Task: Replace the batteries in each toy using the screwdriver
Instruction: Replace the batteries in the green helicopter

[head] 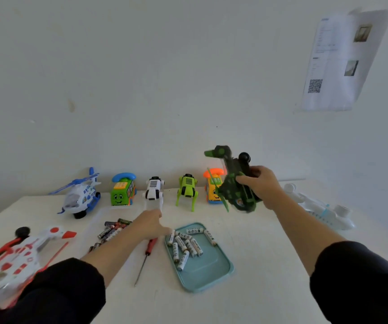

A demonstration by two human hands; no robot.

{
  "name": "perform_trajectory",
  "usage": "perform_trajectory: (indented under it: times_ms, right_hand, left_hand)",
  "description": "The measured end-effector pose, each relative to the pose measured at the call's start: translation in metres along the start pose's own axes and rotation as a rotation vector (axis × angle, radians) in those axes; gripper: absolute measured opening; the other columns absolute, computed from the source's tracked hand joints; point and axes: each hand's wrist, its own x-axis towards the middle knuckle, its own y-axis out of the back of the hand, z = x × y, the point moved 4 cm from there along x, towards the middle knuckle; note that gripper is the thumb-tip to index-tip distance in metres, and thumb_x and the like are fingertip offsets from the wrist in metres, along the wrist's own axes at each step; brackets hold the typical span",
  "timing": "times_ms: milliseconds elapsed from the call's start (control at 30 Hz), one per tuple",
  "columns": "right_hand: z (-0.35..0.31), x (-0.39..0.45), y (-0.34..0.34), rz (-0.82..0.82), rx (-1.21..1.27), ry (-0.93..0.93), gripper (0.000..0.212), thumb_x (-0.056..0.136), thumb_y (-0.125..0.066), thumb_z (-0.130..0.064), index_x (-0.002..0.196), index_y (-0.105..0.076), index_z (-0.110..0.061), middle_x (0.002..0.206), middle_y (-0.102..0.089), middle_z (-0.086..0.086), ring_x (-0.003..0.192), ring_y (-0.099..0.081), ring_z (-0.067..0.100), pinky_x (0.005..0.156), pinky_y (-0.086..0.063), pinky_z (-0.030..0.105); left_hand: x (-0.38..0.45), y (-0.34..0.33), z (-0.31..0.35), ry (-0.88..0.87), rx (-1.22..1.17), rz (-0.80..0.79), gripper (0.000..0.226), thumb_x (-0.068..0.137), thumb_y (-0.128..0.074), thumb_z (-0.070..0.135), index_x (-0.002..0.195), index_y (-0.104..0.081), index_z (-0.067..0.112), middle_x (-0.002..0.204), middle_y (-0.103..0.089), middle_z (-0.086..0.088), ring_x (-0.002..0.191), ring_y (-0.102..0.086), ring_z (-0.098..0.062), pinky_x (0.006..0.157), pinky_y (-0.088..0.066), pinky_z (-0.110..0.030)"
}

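The right hand (pixel 259 183) is raised on an outstretched arm, fingers curled in a grip. The left hand (pixel 149 224) is stretched forward and lowered, its fingers apparently curled.

From my seat this reads as a staged recording room, not a home. I see a plain white-covered table (pixel 246 242) pushed against a bare white wall (pixel 165 78). At two o'clock a printed paper sheet with photos and a QR code (pixel 342 61) hangs on that wall. Plastic toys line the table's far edge, like the green bus-shaped toy phone (pixel 122 190).
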Motion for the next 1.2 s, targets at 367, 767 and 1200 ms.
perform_trajectory:
  times_ms: [367, 767, 1200]
  right_hand:
    - [-0.05, -0.015, -0.168, -0.475, 0.685, -0.242, 0.044, 0.095, -0.049, -0.036, 0.121, -0.056, -0.001, 0.113, -0.065, 0.018, 0.096, -0.066, 0.03, 0.064, -0.055, 0.037]
    - [-0.078, -0.028, -0.326, -0.719, -0.571, 0.196, 0.056, 0.098, -0.041, -0.042, 0.138, -0.038, -0.003, 0.137, -0.044, 0.02, 0.123, -0.045, 0.032, 0.094, -0.038, 0.034]
    - [0.01, -0.026, -0.409, -0.392, -1.007, 0.408, 0.082, 0.063, 0.01, -0.06, 0.126, -0.032, -0.031, 0.13, -0.036, 0.0, 0.127, -0.026, 0.023, 0.102, -0.002, 0.063]
  left_hand:
    - [-0.028, 0.091, 0.011, 0.006, -1.298, 0.223, 0.08, 0.071, -0.08, 0.036, 0.133, -0.029, 0.033, 0.119, -0.055, -0.007, 0.098, -0.062, -0.03, 0.07, -0.058, -0.046]
    - [-0.046, 0.196, -0.211, 0.183, -0.659, 0.93, 0.076, 0.062, -0.086, 0.025, 0.119, -0.037, 0.021, 0.106, -0.055, 0.001, 0.098, -0.057, -0.025, 0.082, -0.051, -0.04]
    - [0.026, 0.138, -0.364, 0.611, -0.283, 0.662, 0.076, 0.064, -0.085, 0.029, 0.119, -0.034, 0.019, 0.104, -0.059, -0.01, 0.086, -0.057, -0.033, 0.065, -0.045, -0.037]
